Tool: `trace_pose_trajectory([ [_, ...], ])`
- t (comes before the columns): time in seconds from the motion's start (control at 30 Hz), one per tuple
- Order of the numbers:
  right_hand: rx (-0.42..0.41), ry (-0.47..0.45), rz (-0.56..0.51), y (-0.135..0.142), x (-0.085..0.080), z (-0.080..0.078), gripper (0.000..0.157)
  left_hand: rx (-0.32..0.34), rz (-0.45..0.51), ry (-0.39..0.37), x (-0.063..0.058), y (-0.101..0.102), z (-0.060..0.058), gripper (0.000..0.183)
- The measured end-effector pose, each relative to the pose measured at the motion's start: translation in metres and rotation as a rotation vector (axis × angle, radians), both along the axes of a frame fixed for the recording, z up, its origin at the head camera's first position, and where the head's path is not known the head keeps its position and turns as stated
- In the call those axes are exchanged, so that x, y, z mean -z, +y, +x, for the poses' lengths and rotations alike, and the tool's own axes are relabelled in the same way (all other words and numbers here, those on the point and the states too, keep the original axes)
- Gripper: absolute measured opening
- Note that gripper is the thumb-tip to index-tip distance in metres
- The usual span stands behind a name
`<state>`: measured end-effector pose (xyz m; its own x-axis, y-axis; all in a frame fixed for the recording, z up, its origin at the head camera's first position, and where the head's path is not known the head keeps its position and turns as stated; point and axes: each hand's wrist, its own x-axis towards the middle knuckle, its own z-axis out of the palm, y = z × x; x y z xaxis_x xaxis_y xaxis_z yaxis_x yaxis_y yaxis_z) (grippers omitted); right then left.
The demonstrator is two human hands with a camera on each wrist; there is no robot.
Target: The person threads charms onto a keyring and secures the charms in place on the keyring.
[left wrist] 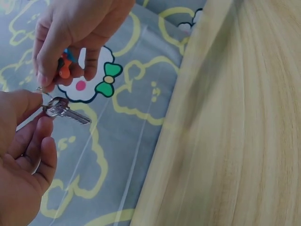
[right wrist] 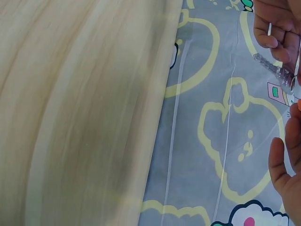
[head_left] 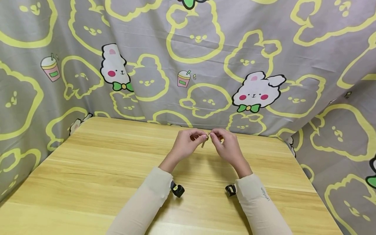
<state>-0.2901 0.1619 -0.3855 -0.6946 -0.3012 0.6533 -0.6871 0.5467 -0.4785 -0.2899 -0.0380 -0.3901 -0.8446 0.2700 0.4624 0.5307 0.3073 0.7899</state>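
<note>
Both hands meet above the far part of the table. My left hand pinches a thin metal ring between thumb and forefinger. A silver key hangs from that ring, its toothed blade pointing away from the palm; the key is also in the right wrist view. My right hand pinches the ring's other side with thumb and fingertips. Under its fingers shows a small orange and blue piece, partly hidden, its kind unclear. The fingertips of both hands nearly touch.
The wood-grain table spreads below the hands. A grey curtain with yellow outlines and white cartoon animals hangs behind it and along the sides. Small black wrist cameras sit at both cuffs.
</note>
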Motion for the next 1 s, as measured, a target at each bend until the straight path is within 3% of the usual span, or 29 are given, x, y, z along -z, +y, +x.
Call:
trace_pose_trajectory([
  [0.4,-0.006,0.003,0.026,0.0030,-0.0011,-0.0008,0.013,-0.030,0.003,0.037,0.0010,0.0009,-0.0017,0.014],
  [0.63,-0.022,0.033,0.048,0.0013,-0.0013,-0.0010,0.011,-0.083,-0.102,0.271,0.0029,0.0031,-0.0043,0.012],
  [0.73,-0.029,0.050,0.055,0.0012,-0.0005,-0.0017,0.010,-0.096,-0.141,0.336,0.0025,0.0032,-0.0037,0.009],
  [0.9,-0.047,0.062,0.060,0.0007,0.0002,-0.0016,0.008,-0.132,-0.199,0.352,0.0032,0.0043,-0.0026,0.009],
  [1.0,-0.053,0.062,0.075,-0.0005,0.0003,-0.0010,0.008,-0.159,-0.161,0.326,0.0038,0.0051,-0.0022,0.010],
])
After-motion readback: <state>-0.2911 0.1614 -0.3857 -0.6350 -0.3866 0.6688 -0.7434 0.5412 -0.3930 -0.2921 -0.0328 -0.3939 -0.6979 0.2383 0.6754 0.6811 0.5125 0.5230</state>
